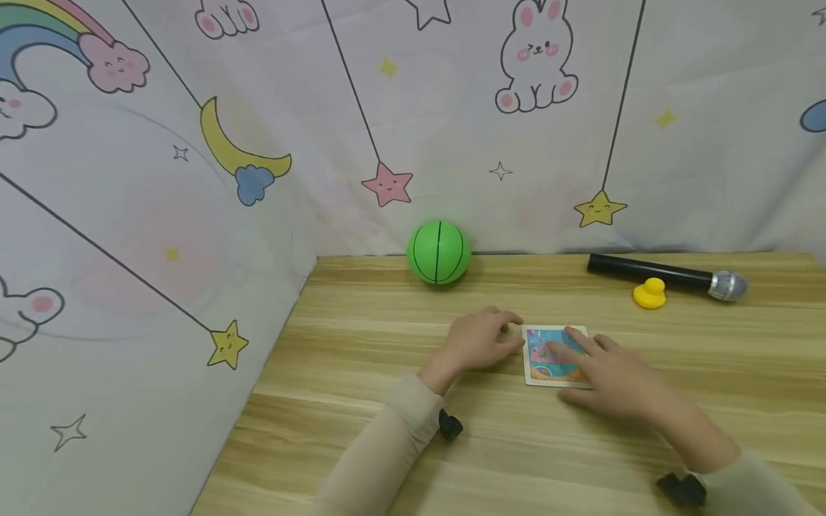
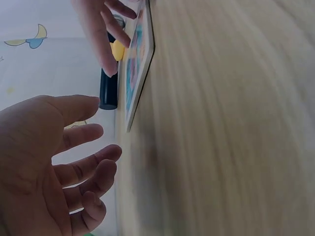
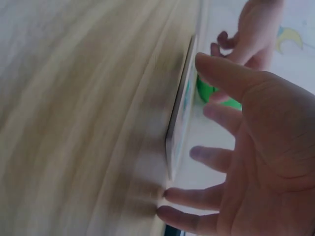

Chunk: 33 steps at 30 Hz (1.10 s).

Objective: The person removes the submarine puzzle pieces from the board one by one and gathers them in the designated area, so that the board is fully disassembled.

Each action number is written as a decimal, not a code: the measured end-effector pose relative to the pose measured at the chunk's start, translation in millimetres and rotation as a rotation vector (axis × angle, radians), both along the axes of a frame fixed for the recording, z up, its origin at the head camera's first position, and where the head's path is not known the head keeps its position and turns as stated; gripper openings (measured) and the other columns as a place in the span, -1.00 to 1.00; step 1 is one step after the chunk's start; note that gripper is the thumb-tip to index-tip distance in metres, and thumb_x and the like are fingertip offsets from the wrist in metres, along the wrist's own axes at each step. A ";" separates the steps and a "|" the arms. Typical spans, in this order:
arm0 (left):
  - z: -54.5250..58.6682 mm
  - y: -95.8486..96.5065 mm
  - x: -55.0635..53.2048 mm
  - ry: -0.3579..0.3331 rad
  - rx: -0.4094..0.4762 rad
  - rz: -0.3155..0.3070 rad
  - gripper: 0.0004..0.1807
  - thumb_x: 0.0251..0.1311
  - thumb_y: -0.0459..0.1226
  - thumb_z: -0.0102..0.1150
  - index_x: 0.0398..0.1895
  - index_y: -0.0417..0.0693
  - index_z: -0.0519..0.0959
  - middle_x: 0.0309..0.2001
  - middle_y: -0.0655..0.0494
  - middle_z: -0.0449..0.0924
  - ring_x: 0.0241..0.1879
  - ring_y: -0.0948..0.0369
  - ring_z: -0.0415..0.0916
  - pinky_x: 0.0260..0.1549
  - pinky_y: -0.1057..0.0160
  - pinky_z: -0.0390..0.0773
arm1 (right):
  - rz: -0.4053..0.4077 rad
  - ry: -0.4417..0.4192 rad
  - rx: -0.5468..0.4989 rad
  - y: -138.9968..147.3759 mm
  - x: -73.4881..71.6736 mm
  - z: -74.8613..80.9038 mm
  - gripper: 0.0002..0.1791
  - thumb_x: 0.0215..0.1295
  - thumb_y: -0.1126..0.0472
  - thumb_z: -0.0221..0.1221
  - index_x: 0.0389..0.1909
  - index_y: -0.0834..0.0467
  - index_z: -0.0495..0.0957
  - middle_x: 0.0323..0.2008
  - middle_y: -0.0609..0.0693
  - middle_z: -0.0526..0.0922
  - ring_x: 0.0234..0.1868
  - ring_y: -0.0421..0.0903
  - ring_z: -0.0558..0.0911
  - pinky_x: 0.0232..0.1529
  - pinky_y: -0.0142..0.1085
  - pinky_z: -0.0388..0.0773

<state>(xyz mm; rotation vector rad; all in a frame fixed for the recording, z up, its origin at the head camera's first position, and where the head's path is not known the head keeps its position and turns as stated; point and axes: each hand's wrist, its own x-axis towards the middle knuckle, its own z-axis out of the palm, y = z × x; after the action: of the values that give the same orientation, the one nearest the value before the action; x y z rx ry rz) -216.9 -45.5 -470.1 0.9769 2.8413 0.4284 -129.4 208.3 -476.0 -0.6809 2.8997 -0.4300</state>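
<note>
One square, white-bordered card (image 1: 547, 368) printed blue, pink and orange; one left hand (image 1: 479, 340), one right hand (image 1: 616, 380), fingers relaxed, released.

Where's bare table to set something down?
Bare tabletop lies left of the left hand, and between the green ball and microphone. Crowded: around the picture card, with the right hand over it, and by the yellow duck.
</note>
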 end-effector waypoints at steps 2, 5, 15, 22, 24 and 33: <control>-3.3 3.6 -0.6 -0.013 -0.010 -0.008 -0.56 0.45 0.11 0.17 0.29 0.25 0.62 0.01 0.27 0.65 -0.09 0.37 0.57 -0.28 0.29 0.57 | -0.004 -0.011 0.002 -4.2 0.8 -0.8 -0.16 0.35 -0.36 0.24 0.57 -0.17 0.31 0.54 0.26 0.22 0.37 0.58 0.30 0.03 0.54 0.37; -6.7 8.0 -1.0 -0.023 -0.025 -0.017 -0.56 0.45 0.10 0.17 0.30 0.27 0.61 0.01 0.26 0.62 -0.11 0.37 0.55 -0.27 0.28 0.56 | -0.001 -0.012 -0.001 -9.8 1.8 -0.8 -0.20 0.37 -0.32 0.24 0.56 -0.18 0.32 0.53 0.27 0.24 0.38 0.60 0.26 0.05 0.56 0.32; -9.6 21.2 -0.1 -0.031 -0.071 -0.013 -0.59 0.47 0.09 0.13 0.29 0.32 0.63 -0.01 0.21 0.56 -0.36 0.32 0.43 -0.47 0.32 0.44 | -0.008 0.030 0.020 -19.6 4.1 0.6 -0.27 0.38 -0.23 0.29 0.52 -0.16 0.39 0.49 0.30 0.31 0.35 0.63 0.27 0.07 0.54 0.34; -7.8 24.5 1.7 -0.040 -0.078 0.010 -0.60 0.46 0.09 0.15 0.28 0.34 0.64 -0.02 0.21 0.55 -0.39 0.30 0.44 -0.50 0.31 0.43 | -0.013 0.047 0.031 -21.2 5.2 1.0 -0.32 0.41 -0.17 0.28 0.51 -0.17 0.41 0.47 0.30 0.34 0.33 0.62 0.29 0.05 0.53 0.36; -7.2 24.8 2.2 -0.044 -0.073 0.012 -0.60 0.46 0.09 0.15 0.27 0.34 0.64 -0.02 0.20 0.55 -0.39 0.30 0.44 -0.49 0.30 0.43 | -0.011 0.064 0.029 -20.9 5.5 0.8 -0.34 0.42 -0.14 0.29 0.50 -0.14 0.43 0.46 0.31 0.35 0.32 0.61 0.32 0.03 0.51 0.38; -8.8 27.4 3.8 -0.048 -0.061 0.032 -0.61 0.45 0.08 0.16 0.26 0.31 0.65 -0.06 0.22 0.53 -0.40 0.28 0.43 -0.50 0.28 0.42 | -0.008 0.081 0.018 -21.8 5.5 -1.8 -0.37 0.40 -0.13 0.31 0.45 -0.09 0.50 0.42 0.34 0.38 0.27 0.62 0.36 0.02 0.49 0.40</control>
<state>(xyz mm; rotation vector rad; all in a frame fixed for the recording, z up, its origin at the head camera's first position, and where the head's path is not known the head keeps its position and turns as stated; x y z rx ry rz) -213.1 -18.1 -478.9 0.8987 2.8131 0.3609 -124.0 186.5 -477.8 -0.7002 2.9797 -0.3847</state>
